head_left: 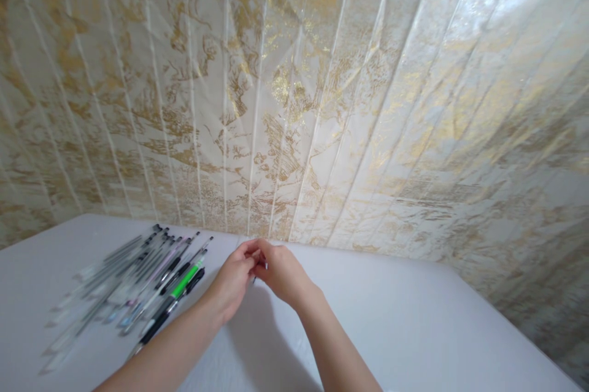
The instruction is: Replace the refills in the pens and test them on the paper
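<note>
My left hand (238, 276) and my right hand (280, 270) meet over the middle of the white table, near its far edge. Their fingers are bent and pressed together at the tips. A tiny dark tip shows just below the fingers, but what they pinch is mostly hidden. Left of my left hand lies a spread of pens and clear plastic pen parts. Among them are a bright green pen (186, 280) with a dark grip and a black pen piece (196, 280).
The white table (391, 312) runs up to a wall covering (285, 103) of pale, ribbed sheet with gold patterns. Several slim clear tubes (87, 312) lie toward the table's left side, blurred. Light glares at the upper right.
</note>
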`<action>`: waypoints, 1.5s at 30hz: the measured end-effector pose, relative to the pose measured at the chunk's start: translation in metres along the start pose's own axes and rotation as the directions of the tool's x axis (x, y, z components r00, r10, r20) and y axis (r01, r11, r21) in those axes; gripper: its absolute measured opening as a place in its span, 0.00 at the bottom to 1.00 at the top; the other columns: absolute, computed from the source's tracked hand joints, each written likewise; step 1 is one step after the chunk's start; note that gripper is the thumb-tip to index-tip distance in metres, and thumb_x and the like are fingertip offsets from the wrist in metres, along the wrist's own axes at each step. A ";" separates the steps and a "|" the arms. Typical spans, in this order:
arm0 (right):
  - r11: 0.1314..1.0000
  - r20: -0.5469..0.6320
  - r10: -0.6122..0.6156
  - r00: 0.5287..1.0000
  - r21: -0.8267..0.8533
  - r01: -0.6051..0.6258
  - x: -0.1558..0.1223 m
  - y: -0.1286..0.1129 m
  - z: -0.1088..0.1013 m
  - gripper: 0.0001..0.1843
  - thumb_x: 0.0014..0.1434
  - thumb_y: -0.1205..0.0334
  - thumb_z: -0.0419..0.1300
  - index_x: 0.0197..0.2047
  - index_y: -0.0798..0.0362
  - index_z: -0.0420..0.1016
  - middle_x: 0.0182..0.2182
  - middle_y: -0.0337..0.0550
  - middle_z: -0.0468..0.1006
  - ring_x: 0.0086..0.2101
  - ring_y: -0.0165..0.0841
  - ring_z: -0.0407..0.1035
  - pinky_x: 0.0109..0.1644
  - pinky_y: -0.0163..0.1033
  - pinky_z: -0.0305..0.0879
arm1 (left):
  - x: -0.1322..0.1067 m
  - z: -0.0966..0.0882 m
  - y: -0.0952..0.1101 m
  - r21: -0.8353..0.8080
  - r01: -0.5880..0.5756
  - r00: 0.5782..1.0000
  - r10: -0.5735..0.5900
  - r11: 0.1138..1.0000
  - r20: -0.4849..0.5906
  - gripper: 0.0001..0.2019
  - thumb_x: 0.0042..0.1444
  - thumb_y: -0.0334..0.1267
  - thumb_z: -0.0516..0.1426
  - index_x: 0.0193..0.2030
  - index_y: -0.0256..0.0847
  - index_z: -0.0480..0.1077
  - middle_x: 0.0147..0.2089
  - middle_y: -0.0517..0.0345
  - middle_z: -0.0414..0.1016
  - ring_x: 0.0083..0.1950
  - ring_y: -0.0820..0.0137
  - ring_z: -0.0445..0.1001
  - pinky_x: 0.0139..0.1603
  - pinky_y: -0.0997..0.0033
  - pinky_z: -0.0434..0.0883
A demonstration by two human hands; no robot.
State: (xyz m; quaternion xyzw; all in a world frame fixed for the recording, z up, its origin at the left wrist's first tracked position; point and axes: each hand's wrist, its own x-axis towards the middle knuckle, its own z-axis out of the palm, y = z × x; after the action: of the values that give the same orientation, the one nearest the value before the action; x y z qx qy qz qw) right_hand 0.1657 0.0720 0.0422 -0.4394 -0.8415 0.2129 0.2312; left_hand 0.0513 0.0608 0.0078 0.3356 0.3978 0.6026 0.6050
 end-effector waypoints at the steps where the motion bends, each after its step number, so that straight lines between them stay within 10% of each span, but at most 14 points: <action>1: 1.000 -0.014 0.009 1.000 -0.019 -0.010 0.001 0.000 0.002 0.14 0.52 0.72 0.57 0.43 0.52 0.72 0.32 0.40 0.78 0.32 0.30 0.70 0.33 0.30 0.58 | 0.001 -0.001 -0.001 0.014 0.009 1.000 -0.009 1.000 -0.002 0.12 0.48 0.26 0.56 0.41 0.36 0.71 0.40 0.51 0.78 0.40 0.69 0.75 0.39 0.74 0.69; 7: 0.955 -0.103 0.199 0.974 -0.203 -0.217 0.008 0.039 0.002 0.10 0.58 0.69 0.53 0.40 0.52 0.73 0.33 0.44 0.79 0.34 0.31 0.71 0.36 0.31 0.57 | 0.002 -0.004 0.008 0.090 0.013 0.999 -0.008 0.996 -0.052 0.14 0.51 0.27 0.56 0.46 0.38 0.67 0.58 0.44 0.68 0.61 0.65 0.65 0.60 0.66 0.60; 13: 0.910 -0.109 0.300 0.948 -0.264 -0.318 0.007 0.074 0.015 0.16 0.55 0.74 0.50 0.44 0.53 0.72 0.37 0.49 0.78 0.37 0.37 0.71 0.37 0.36 0.57 | 0.003 -0.005 0.019 0.124 0.005 0.997 0.004 0.992 -0.073 0.12 0.54 0.27 0.55 0.45 0.37 0.67 0.59 0.40 0.67 0.60 0.63 0.65 0.62 0.61 0.60; 38: 0.903 -0.015 0.429 0.903 -0.033 -0.429 0.007 0.062 0.003 0.25 0.46 0.79 0.50 0.46 0.58 0.76 0.36 0.48 0.79 0.34 0.32 0.72 0.38 0.31 0.61 | 0.010 -0.018 0.055 0.097 -0.056 0.975 0.075 0.994 -0.211 0.08 0.49 0.27 0.58 0.38 0.37 0.71 0.53 0.44 0.72 0.59 0.61 0.67 0.61 0.59 0.63; 45: 0.894 -0.018 0.448 0.894 0.022 -0.448 0.008 0.066 0.003 0.26 0.48 0.78 0.48 0.48 0.59 0.76 0.32 0.47 0.80 0.34 0.32 0.73 0.39 0.31 0.62 | 0.026 -0.063 0.093 0.271 -0.105 0.978 0.149 0.957 -0.149 0.14 0.46 0.32 0.62 0.43 0.38 0.70 0.51 0.48 0.75 0.55 0.62 0.70 0.57 0.64 0.64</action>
State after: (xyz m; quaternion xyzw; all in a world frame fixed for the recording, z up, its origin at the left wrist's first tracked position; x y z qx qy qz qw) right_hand 0.2027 0.1128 0.0041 -0.6217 -0.7131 0.2628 0.1894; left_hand -0.0485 0.0865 0.0591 0.3856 0.5008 0.6085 0.4799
